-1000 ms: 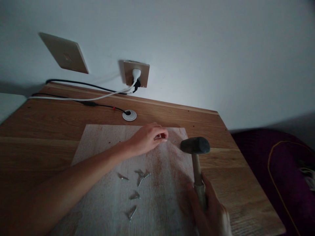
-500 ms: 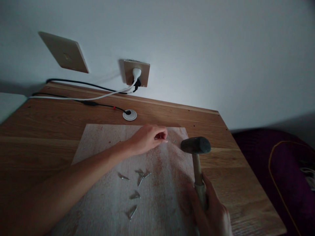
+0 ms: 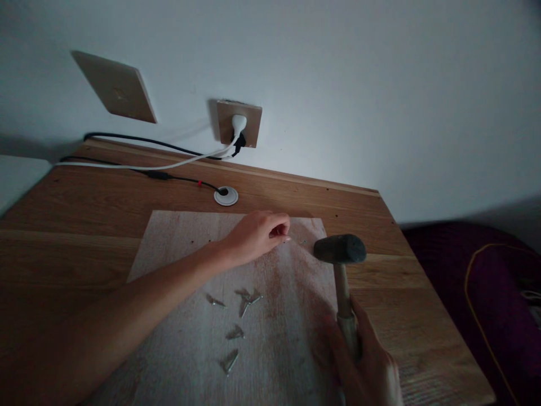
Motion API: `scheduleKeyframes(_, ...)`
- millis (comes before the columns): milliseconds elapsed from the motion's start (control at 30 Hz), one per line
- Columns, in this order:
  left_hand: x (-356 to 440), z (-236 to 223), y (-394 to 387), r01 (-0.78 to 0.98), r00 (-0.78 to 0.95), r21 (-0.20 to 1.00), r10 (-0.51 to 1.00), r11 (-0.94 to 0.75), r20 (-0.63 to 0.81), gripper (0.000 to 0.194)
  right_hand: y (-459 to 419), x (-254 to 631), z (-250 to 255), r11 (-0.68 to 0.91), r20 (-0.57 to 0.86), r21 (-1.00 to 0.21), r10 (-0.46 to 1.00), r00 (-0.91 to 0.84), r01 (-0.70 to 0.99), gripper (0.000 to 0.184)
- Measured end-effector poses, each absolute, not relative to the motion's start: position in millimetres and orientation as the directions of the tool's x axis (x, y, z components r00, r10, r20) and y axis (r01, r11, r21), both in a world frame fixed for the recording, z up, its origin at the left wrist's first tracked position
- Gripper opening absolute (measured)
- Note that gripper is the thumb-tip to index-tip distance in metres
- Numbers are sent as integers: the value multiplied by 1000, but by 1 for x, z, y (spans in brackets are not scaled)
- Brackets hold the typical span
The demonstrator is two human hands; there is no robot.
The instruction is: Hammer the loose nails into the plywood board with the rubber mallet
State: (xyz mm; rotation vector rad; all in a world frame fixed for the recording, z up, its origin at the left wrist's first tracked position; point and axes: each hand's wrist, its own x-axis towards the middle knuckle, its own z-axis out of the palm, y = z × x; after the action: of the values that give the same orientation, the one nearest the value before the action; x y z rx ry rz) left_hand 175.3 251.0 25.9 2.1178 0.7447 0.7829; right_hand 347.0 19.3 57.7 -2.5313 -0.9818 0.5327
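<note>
My right hand [image 3: 367,361] is wrapped round the handle of a mallet [image 3: 340,249] with a dark head and a pale handle. Its head hangs above the right side of a whitish wooden board [image 3: 177,338]. Over the board's far part, my left hand [image 3: 264,234] is closed in a pinch; whatever sits between the fingertips is too small to make out. Just right of those fingertips, a tiny silvery head [image 3: 303,242] shows at the board's surface. Several loose metal screws or nails [image 3: 249,301] lie on the board nearer to me, one of them a separate screw or nail [image 3: 230,363].
Beneath the board is a brown wooden desktop [image 3: 380,282] against a white wall. A wall socket [image 3: 249,115] holds a white plug [image 3: 239,123] and a black plug. Cables run left along the desk's back, near a cable grommet [image 3: 226,195]. Purple fabric [image 3: 448,254] is at right.
The whole view has shifted slightly, so everything sits a little farther right. Both hands keep their grip and stay nearly in place over the board.
</note>
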Motion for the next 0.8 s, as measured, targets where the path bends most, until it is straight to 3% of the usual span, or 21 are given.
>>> scheduleKeyframes(800, 171, 28, 250, 181, 698, 749, 619, -638, 359, 11, 19, 346, 56, -652, -158, -525, 706, 690, 547, 88)
